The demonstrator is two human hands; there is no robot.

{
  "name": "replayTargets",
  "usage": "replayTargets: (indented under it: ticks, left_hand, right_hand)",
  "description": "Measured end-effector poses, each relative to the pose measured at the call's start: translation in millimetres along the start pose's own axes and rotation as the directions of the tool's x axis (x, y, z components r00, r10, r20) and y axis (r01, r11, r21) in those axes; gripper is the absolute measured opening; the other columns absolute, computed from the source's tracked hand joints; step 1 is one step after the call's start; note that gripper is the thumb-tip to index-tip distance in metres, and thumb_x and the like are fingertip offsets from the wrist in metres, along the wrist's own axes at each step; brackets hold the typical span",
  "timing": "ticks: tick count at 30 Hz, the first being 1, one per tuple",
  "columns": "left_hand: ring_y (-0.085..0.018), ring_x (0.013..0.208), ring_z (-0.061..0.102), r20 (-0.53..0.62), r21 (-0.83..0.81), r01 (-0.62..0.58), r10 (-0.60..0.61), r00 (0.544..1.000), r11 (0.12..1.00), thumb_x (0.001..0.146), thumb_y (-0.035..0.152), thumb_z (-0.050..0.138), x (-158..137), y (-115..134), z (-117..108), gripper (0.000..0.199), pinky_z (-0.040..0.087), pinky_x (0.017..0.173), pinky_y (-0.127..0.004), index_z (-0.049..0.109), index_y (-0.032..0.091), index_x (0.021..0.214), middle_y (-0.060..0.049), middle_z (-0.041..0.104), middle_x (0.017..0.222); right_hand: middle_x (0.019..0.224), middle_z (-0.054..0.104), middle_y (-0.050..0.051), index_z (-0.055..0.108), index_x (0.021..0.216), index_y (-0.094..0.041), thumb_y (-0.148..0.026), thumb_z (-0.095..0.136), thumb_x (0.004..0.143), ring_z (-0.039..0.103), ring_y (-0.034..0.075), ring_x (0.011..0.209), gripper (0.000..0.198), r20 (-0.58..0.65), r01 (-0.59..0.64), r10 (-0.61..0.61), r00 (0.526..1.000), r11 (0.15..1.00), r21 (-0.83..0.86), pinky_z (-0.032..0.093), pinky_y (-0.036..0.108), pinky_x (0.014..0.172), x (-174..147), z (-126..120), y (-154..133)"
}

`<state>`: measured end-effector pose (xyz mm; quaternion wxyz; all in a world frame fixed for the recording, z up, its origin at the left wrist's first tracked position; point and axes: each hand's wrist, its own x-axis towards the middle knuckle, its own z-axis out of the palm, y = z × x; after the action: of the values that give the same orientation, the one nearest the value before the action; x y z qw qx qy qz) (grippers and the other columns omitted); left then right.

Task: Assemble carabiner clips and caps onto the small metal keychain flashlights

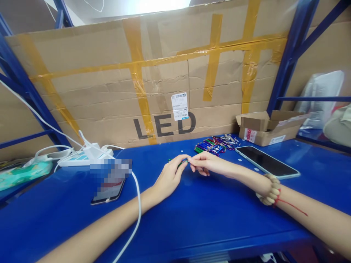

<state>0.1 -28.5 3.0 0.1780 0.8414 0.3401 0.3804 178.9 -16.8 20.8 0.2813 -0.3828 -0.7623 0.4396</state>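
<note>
1 green pc. (184, 162) being handled
L hand (170, 174) & R hand (206, 163) pinching it, nearly closed; mixed pile (214, 145) lying beyond; done/left unclear.

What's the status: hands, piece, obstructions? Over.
Left hand pinching small green piece; right hand at its end, grip unclear. Colorful pile beyond right hand. White cable crossing in front of left forearm, clear of both hands.
</note>
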Motion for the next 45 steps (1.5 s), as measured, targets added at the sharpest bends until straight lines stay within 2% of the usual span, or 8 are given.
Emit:
replayTargets:
  ticks: [2, 5, 12, 21, 26, 32, 36, 45]
  left_hand:
    - [-0.015, 0.096, 0.058, -0.018, -0.017, 0.053, -0.053, 0.998, 0.998, 0.090, 0.026, 0.035, 1.5, -1.5, -0.8, 0.026, 0.042, 0.087, -0.026, 0.055, 0.019, 0.106, -0.004, 0.064, 0.101]
    - [-0.014, 0.084, 0.058, -0.083, -0.053, 0.145, -0.149, 0.985, 0.988, 0.090, 0.028, 0.036, 3.5, -6.1, -1.4, 0.026, 0.044, 0.078, -0.024, 0.056, 0.019, 0.104, -0.002, 0.064, 0.090]
    - [-0.015, 0.079, 0.057, -0.035, -0.084, 0.151, -0.154, 0.987, 0.985, 0.088, 0.027, 0.038, 3.3, -2.4, -2.2, 0.023, 0.043, 0.074, -0.024, 0.057, 0.017, 0.097, -0.002, 0.063, 0.081]
    - [-0.013, 0.076, 0.058, 0.023, -0.049, 0.062, -0.061, 0.998, 0.997, 0.088, 0.028, 0.042, -2.7, -6.9, -0.5, 0.011, 0.042, 0.070, -0.024, 0.047, 0.019, 0.085, -0.001, 0.063, 0.085]
    - [-0.015, 0.081, 0.059, -0.015, -0.007, 0.003, -0.003, 1.000, 1.000, 0.087, 0.026, 0.043, -6.8, -10.8, 2.0, 0.009, 0.043, 0.073, -0.026, 0.044, 0.020, 0.080, -0.002, 0.062, 0.085]
    - [-0.015, 0.076, 0.058, -0.022, 0.055, -0.020, 0.021, 1.000, 0.998, 0.087, 0.024, 0.041, -7.6, -10.1, 2.7, 0.010, 0.043, 0.071, -0.027, 0.043, 0.020, 0.078, -0.002, 0.061, 0.080]
    - [-0.016, 0.077, 0.057, -0.028, 0.102, -0.045, 0.049, 0.998, 0.994, 0.088, 0.025, 0.041, -7.3, -10.4, 3.0, 0.012, 0.043, 0.072, -0.028, 0.043, 0.020, 0.077, -0.003, 0.060, 0.082]
    - [-0.014, 0.080, 0.059, -0.075, -0.065, 0.047, -0.052, 0.996, 0.997, 0.089, 0.029, 0.043, -1.5, -3.9, 2.0, 0.009, 0.043, 0.071, -0.025, 0.044, 0.020, 0.087, -0.002, 0.062, 0.087]
  right_hand:
    - [0.050, 0.046, -0.004, 0.059, 0.069, -0.015, -0.057, 0.050, 0.077, 0.042, 0.008, 0.043, 0.044, -0.142, 0.056, -0.082, 0.986, 0.982, -0.179, 0.033, 0.021, 0.045, 1.0, 0.4, 2.4]
    - [0.070, 0.059, 0.000, 0.064, 0.089, -0.018, -0.049, 0.062, 0.072, 0.048, 0.009, 0.053, 0.035, -0.335, 0.143, -0.306, 0.891, 0.890, -0.432, 0.038, 0.022, 0.051, 1.2, -1.2, 4.6]
    - [0.080, 0.064, 0.004, 0.071, 0.076, -0.020, -0.040, 0.058, 0.080, 0.054, 0.011, 0.061, 0.024, -0.273, 0.315, -0.567, 0.777, 0.727, -0.611, 0.039, 0.023, 0.055, -0.2, -6.6, 7.6]
    - [0.074, 0.062, 0.002, 0.066, 0.068, -0.017, -0.025, 0.062, 0.077, 0.055, 0.011, 0.064, 0.013, -0.184, 0.333, -0.537, 0.823, 0.720, -0.609, 0.040, 0.023, 0.057, 0.0, -7.8, 7.7]
    - [0.066, 0.061, 0.002, 0.067, 0.063, -0.016, -0.025, 0.065, 0.073, 0.055, 0.012, 0.061, 0.013, -0.232, 0.340, -0.496, 0.837, 0.803, -0.488, 0.043, 0.024, 0.060, -0.1, -1.5, 6.4]
    - [0.055, 0.058, 0.001, 0.067, 0.062, -0.014, -0.035, 0.070, 0.064, 0.051, 0.010, 0.048, 0.022, -0.307, 0.086, -0.138, 0.942, 0.980, -0.178, 0.043, 0.023, 0.046, -2.6, 5.9, -3.2]
    - [0.050, 0.055, 0.000, 0.069, 0.068, -0.012, -0.045, 0.072, 0.058, 0.044, 0.007, 0.040, 0.036, -0.260, -0.065, 0.056, 0.964, 0.998, -0.026, 0.039, 0.020, 0.035, -2.9, 6.1, -5.7]
    - [0.058, 0.059, 0.002, 0.068, 0.077, -0.011, -0.052, 0.066, 0.065, 0.051, 0.009, 0.048, 0.042, -0.271, -0.004, -0.014, 0.962, 0.998, -0.068, 0.040, 0.016, 0.034, 2.0, -2.6, -3.5]
